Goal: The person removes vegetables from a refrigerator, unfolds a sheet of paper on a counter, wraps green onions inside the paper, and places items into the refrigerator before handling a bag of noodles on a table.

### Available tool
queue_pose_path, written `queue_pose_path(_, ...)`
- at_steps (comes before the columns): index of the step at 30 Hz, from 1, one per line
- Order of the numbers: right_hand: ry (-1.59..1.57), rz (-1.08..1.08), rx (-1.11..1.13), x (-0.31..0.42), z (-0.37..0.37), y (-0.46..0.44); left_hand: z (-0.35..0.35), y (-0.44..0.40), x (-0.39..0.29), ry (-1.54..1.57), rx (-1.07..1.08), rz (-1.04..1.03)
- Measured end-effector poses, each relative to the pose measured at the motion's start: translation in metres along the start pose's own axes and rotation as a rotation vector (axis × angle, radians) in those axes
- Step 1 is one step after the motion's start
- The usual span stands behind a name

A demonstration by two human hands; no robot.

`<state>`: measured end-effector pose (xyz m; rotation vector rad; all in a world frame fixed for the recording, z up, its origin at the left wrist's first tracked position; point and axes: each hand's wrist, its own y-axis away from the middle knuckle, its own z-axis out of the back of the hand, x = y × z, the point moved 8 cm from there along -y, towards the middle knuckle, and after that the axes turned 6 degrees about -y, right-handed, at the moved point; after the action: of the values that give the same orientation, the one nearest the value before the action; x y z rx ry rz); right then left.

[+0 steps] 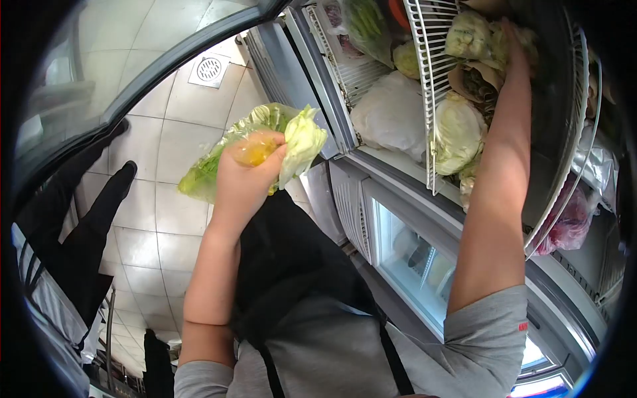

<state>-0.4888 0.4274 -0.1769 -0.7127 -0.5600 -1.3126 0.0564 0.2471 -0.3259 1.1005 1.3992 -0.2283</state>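
Observation:
My left hand (255,159) is closed around a clear plastic bag of leafy greens (211,174), held in front of my body above the tiled floor. Pale green leaves (302,147) stick out past my fingers, and something yellow shows through the plastic at my grip. My right hand (514,43) reaches deep into the open fridge, among wrapped pale green vegetables (468,36) in a white wire basket (428,86). Its fingers are hard to make out there. Nearer in the basket lies a wrapped head of cabbage (458,132), beside brown paper (474,83).
A white bag (391,113) and bagged greens (366,30) lie on the shelf left of the basket. The glass door (119,113) stands open on the left. Another person's legs (93,199) are beyond it. A purple-red bag (567,219) sits at right.

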Motion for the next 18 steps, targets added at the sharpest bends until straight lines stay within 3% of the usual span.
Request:
queue_pose_path(6,0.515,0.212,-0.065,0.013,-0.009,-0.011,0.016,0.009,0.008,0.042,-0.083,0.057)
queue_pose_path(10,0.641,0.216,-0.083,0.001,-0.027,-0.044,0.031,0.012,0.008,0.050,-0.144,0.079)
queue_pose_path(11,0.582,0.192,-0.055,-0.007,-0.024,-0.053,0.034,0.014,0.006,0.068,-0.162,0.078)
queue_pose_path(15,-0.142,-0.101,0.111,-0.038,-0.001,-0.072,0.046,0.018,0.011,0.132,-0.199,0.062)
queue_pose_path(17,-0.579,-0.184,0.065,-0.001,0.016,0.008,0.048,0.019,0.012,0.164,-0.206,0.061)
queue_pose_path(18,-0.529,0.011,0.133,0.016,0.025,0.031,0.050,0.021,0.012,0.179,-0.212,0.062)
